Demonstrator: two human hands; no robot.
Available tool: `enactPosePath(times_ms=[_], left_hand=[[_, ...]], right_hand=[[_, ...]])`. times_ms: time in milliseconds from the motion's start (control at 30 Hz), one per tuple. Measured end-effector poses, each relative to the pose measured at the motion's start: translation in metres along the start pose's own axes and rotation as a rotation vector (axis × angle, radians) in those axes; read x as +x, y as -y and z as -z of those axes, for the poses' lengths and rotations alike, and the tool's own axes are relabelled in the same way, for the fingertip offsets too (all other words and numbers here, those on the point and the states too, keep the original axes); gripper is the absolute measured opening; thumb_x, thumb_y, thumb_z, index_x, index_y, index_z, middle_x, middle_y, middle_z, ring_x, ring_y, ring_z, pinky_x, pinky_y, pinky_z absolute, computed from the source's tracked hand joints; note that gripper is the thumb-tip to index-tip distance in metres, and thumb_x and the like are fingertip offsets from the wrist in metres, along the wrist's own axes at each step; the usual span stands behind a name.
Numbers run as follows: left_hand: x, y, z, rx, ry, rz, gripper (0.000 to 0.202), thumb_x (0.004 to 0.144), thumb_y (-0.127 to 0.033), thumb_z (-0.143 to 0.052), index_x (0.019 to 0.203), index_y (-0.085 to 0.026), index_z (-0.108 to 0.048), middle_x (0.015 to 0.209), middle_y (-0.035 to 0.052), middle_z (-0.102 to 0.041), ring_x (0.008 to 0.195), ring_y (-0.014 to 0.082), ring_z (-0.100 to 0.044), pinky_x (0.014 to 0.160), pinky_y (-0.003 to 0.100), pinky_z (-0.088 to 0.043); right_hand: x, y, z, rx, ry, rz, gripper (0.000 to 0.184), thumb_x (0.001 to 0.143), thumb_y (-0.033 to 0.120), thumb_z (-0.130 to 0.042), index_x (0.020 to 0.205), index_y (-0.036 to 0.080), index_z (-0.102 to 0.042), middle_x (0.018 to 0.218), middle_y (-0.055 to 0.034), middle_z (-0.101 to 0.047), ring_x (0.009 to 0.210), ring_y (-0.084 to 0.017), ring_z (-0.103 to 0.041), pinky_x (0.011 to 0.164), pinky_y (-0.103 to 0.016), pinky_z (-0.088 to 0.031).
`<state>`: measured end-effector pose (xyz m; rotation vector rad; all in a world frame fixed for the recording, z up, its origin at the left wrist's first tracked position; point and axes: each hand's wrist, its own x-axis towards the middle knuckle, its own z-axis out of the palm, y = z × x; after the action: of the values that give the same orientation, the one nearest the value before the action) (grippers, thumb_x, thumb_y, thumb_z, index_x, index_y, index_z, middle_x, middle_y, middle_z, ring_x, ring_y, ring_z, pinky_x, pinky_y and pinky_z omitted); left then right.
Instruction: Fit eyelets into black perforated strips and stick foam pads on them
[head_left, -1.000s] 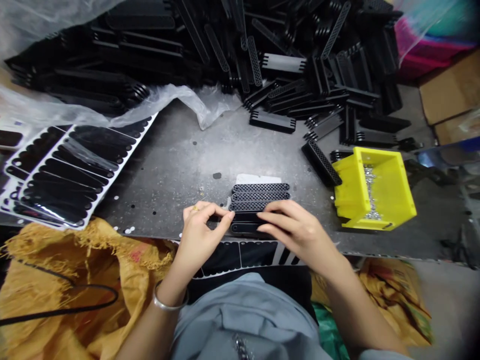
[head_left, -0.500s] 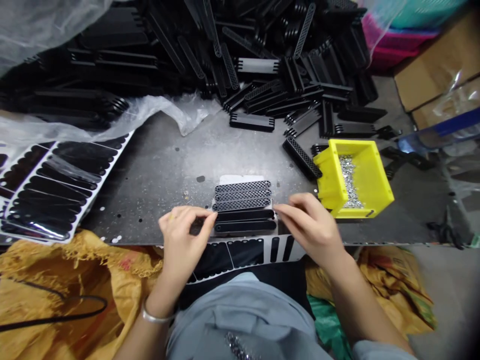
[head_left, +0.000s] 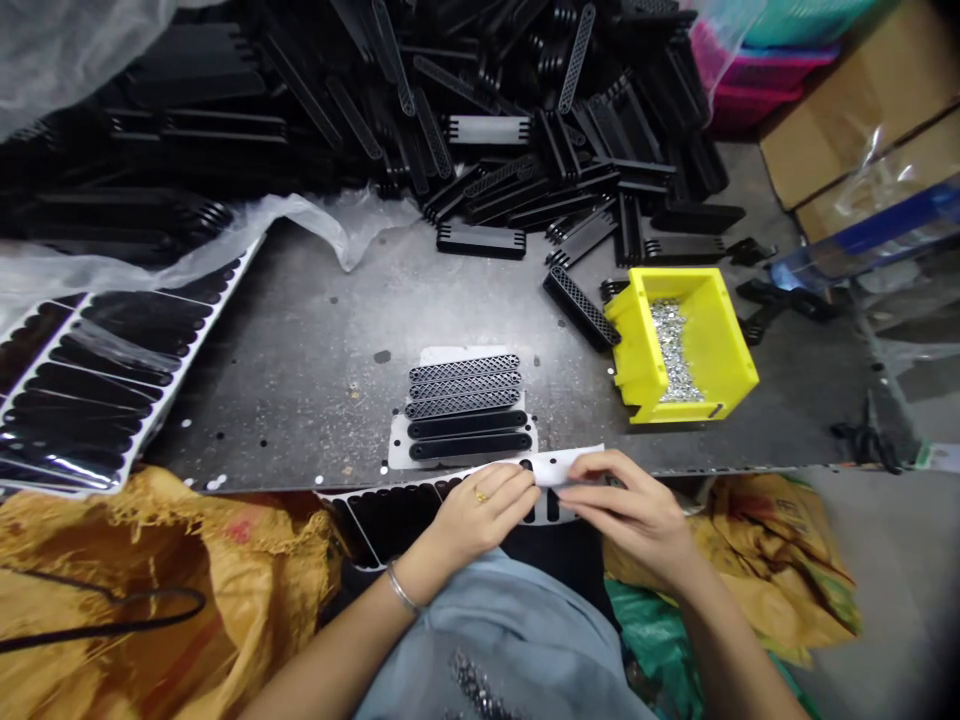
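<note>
My left hand (head_left: 484,508) and my right hand (head_left: 626,505) meet at the near edge of the grey table (head_left: 315,330), both pinching a white backing sheet of black oval stickers (head_left: 390,505) that lies over my lap. Just beyond my fingers sits a white jig (head_left: 397,450) with a row of black strips (head_left: 465,405): three meshed ones at the back, two smooth ones at the front.
A big heap of black plastic parts (head_left: 480,120) fills the back of the table. A yellow bin of small metal screws (head_left: 679,345) stands at the right. Another sticker sheet (head_left: 97,370) lies at the left. Yellow cloth (head_left: 150,560) covers the near left.
Both hands have left the strips on the jig and drawn back to the table's near edge, where they now pinch the sticker sheet. The view has shifted right.
</note>
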<state>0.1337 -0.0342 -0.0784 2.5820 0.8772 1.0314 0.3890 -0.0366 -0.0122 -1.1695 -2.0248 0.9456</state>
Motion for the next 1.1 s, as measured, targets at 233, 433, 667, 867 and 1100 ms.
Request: enactPosePath(times_ms=[233, 433, 667, 867, 1100], left_hand=[[0.018, -0.015, 0.022, -0.149, -0.042, 0.120, 0.016, 0.102, -0.014, -0.056, 0.109, -0.019, -0.070, 0.102, 0.0069, -0.078, 0.101, 0.0195, -0.071, 0.091, 0.034, -0.058], [0.013, 0.019, 0.102, 0.131, -0.215, 0.556, 0.009, 0.095, -0.018, -0.069, 0.099, -0.027, -0.070, 0.090, 0.0016, -0.076, 0.094, 0.0213, -0.069, 0.089, 0.040, -0.049], [0.010, 0.034, 0.119, 0.087, -0.236, 0.703, 0.007, 0.097, -0.020, -0.068, 0.094, -0.026, -0.070, 0.091, -0.0008, -0.077, 0.092, 0.0190, -0.068, 0.095, 0.040, -0.042], [0.010, 0.055, 0.113, -0.077, -0.155, 0.938, 0.014, 0.100, -0.031, -0.062, 0.097, -0.027, -0.075, 0.100, -0.0002, -0.080, 0.100, 0.0215, -0.068, 0.097, 0.041, -0.042], [0.012, 0.061, 0.110, -0.192, -0.148, 1.000, 0.017, 0.098, -0.033, -0.063, 0.093, -0.028, -0.078, 0.096, 0.0002, -0.081, 0.096, 0.0223, -0.068, 0.100, 0.044, -0.042]], right_hand=[[0.031, 0.035, 0.015, 0.456, -0.244, -0.160, 0.026, 0.097, 0.031, -0.069, 0.123, 0.035, -0.068, 0.114, -0.0060, -0.058, 0.072, -0.015, -0.067, 0.061, -0.033, -0.062], [0.124, 0.058, -0.035, 0.330, -0.065, 0.012, 0.021, 0.098, 0.037, -0.066, 0.117, 0.029, -0.067, 0.116, -0.0084, -0.061, 0.111, -0.025, -0.066, 0.097, -0.047, -0.058], [0.143, 0.063, -0.025, 0.309, -0.187, -0.025, 0.019, 0.101, 0.042, -0.061, 0.117, 0.033, -0.059, 0.106, -0.0032, -0.055, 0.066, -0.012, -0.059, 0.062, -0.032, -0.059], [0.149, 0.050, -0.062, -0.344, 0.000, 0.263, 0.036, 0.104, 0.017, -0.056, 0.138, 0.025, -0.063, 0.113, -0.0096, -0.070, 0.093, -0.019, -0.070, 0.077, -0.033, -0.060], [0.156, 0.035, -0.069, -0.269, 0.118, 0.343, 0.043, 0.105, 0.021, -0.059, 0.148, 0.021, -0.055, 0.110, -0.0081, -0.077, 0.097, -0.020, -0.070, 0.088, -0.039, -0.058]])
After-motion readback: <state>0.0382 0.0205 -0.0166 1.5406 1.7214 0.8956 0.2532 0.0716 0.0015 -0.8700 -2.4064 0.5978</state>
